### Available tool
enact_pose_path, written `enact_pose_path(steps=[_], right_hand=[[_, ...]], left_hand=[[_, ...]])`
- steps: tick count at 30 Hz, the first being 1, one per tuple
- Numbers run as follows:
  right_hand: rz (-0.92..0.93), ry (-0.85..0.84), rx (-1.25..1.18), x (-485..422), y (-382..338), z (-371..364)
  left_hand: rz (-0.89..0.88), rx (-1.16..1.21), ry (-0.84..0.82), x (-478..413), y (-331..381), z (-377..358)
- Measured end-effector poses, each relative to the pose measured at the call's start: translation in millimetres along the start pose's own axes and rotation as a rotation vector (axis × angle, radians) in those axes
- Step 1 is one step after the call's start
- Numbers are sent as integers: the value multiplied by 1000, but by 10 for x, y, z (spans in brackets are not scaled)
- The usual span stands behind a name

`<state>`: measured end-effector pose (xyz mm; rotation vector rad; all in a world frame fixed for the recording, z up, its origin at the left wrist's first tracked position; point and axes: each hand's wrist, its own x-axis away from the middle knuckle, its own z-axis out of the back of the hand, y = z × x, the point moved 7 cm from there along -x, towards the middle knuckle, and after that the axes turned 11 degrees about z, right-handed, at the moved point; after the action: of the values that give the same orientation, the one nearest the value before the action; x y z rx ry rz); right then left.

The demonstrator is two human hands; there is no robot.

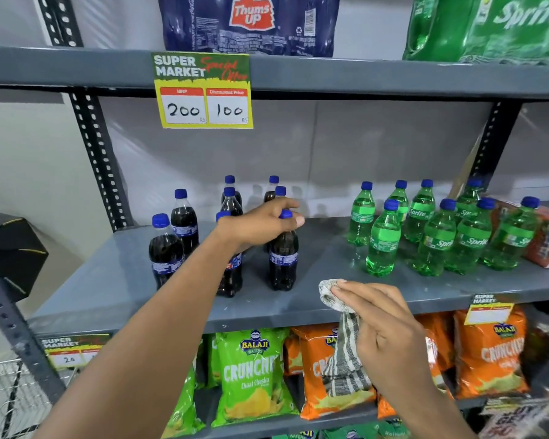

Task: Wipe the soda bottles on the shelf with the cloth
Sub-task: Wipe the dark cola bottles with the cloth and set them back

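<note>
Left hand (260, 224): grip wrapped round the neck of a dark cola bottle (283, 255), just under its blue cap.
Right hand (381, 324): grip pinched shut on the striped cloth (343, 353), hanging by the shelf (114, 280) edge.
Cola bottles: standing on the left of the shelf.
Green soda bottles (438, 229): standing on the right.
Chip bags (251, 375): one shelf down.

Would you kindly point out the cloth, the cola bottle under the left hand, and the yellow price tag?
cloth (346, 359), head view, on its hanging striped part.
cola bottle (283, 258), head view, on its label.
yellow price tag (203, 90), head view, on its middle.
</note>
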<state>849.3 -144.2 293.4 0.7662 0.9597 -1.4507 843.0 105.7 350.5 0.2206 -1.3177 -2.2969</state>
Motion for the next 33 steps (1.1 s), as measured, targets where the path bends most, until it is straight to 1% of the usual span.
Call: enact_pose_path(steps=[3, 6, 9, 11, 13, 17, 19, 21, 23, 25, 27, 30, 33], right_hand=[[-10, 5, -8, 6, 54, 5], [-4, 13, -9, 5, 73, 0], [0, 17, -17, 6, 84, -25], [3, 22, -31, 2, 86, -32], [5, 22, -38, -15, 70, -35], [0, 12, -56, -60, 37, -34], [-5, 16, -59, -80, 26, -3], [3, 33, -39, -111, 26, 51], [37, 60, -2, -164, 3, 139], [92, 102, 39, -261, -72, 253], [138, 110, 74, -399, -197, 330], [169, 123, 123, -616, -413, 395], [143, 119, 137, -821, -612, 413]], left_hand=[[-11, 58, -104, 34, -59, -19], [-54, 80, -112, 61, -68, -20], [-108, 112, -38, 83, -56, -26], [-119, 88, 79, 69, -72, -24], [-148, 1, 182, 66, -49, -59], [-251, -120, 202, 127, 55, -250], [-297, -111, 228, 162, 69, -261], [-327, 27, 223, 208, 54, -233], [-359, 267, 188, 292, 67, -198], [-411, 523, 112, 388, 144, -195], [-467, 719, 23, 472, 249, -215], [-490, 936, -109, 574, 385, -304], [-498, 1055, -214, 648, 481, -411]])
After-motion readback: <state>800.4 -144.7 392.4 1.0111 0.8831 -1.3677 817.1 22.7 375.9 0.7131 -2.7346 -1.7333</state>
